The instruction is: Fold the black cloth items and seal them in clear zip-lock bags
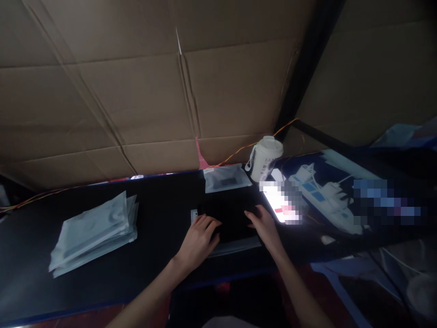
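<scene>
Between my two hands lies a flat black item (pixel 229 221), hard to tell from the dark tabletop under it. My left hand (pixel 201 236) grips its left side with bent fingers, the thumb lower and nearer to me. At its right side, my right hand (pixel 264 224) grips it too, fingers curled inward. A translucent plastic bag (pixel 235 246) shows along the item's near edge. By my left fingertips is a small pale label (pixel 194 215). What the black item is made of cannot be made out in the dim light.
Stacked translucent zip bags (pixel 94 228) lie on the black table (pixel 160 200) at left. Another bag (pixel 227 178) lies farther back, near a lidded white cup (pixel 266 157). A lit phone (pixel 278 202) and a white boat-shaped cutout (pixel 324 198) are right. Cardboard (pixel 235 91) walls the back.
</scene>
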`<action>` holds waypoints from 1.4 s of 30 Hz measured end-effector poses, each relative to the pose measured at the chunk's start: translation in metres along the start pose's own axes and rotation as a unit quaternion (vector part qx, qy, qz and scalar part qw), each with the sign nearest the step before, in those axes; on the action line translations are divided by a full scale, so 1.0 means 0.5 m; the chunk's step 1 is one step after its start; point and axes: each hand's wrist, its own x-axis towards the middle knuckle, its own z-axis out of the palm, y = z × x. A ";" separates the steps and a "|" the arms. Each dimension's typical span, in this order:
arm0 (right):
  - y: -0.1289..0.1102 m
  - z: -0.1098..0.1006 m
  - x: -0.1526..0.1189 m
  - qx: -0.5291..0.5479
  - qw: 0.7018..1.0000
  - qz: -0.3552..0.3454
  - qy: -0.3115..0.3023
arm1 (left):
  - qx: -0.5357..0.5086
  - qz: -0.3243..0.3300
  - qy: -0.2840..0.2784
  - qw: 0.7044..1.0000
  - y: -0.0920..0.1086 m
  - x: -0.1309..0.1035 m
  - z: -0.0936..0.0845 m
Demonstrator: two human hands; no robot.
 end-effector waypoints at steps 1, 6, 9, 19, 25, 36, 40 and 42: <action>0.002 0.001 -0.002 -0.002 1.000 -0.001 0.008 | 0.005 -0.003 -0.008 1.000 -0.001 -0.005 -0.003; 0.011 0.003 -0.004 -0.061 0.997 -0.041 0.022 | 0.036 -0.021 -0.030 0.999 0.008 -0.026 -0.008; 0.016 0.004 -0.002 -0.095 0.992 -0.078 0.029 | 0.017 -0.023 -0.005 1.000 0.022 -0.014 -0.019; 0.028 -0.001 -0.001 -0.099 0.986 -0.124 0.047 | 0.058 0.012 -0.066 0.996 -0.011 0.077 0.047; 0.023 -0.029 -0.009 -0.115 0.986 -0.113 0.033 | 0.084 0.019 -0.074 0.993 -0.032 0.054 0.061; -0.013 -0.078 -0.069 -0.394 0.904 -0.078 0.144 | 0.060 0.007 -0.052 0.997 -0.036 0.047 0.073; -0.016 -0.075 -0.088 -0.479 0.873 -0.005 0.095 | 0.056 0.003 -0.054 0.997 -0.035 0.046 0.070; -0.020 -0.073 -0.089 -0.505 0.859 0.019 0.082 | 0.059 0.003 -0.057 0.997 -0.034 0.045 0.068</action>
